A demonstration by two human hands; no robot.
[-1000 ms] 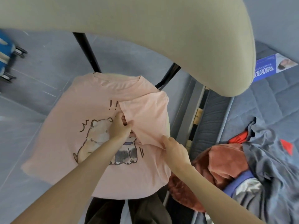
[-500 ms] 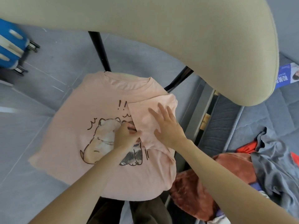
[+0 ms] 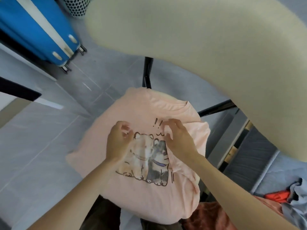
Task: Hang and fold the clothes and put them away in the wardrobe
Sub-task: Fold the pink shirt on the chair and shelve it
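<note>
A pink T-shirt [image 3: 149, 193] with a cartoon animal print lies spread face up on a chair seat, its right sleeve folded in over the body. My left hand [image 3: 118, 143] hovers at the left edge of the print, fingers loosely curled with no fabric between them. My right hand [image 3: 180, 141] rests on the folded-in sleeve at the right of the print, its fingertips and thumb pinching the sleeve's edge just below the collar. Motion blur softens both hands.
The chair's beige backrest [image 3: 199, 47] arches over the top, with black legs [image 3: 147, 72] below. A blue suitcase [image 3: 46, 34] stands on the tiled floor at upper left. A bed frame [image 3: 232, 146] and a pile of rust-brown [image 3: 207, 216], grey [image 3: 295, 205] and red [image 3: 275, 195] clothes lie at right.
My left hand let go of the sleeve edge at the print's centre and moved left. My right hand went from pressing flat to pinching the sleeve edge. The view shifted right and down.
</note>
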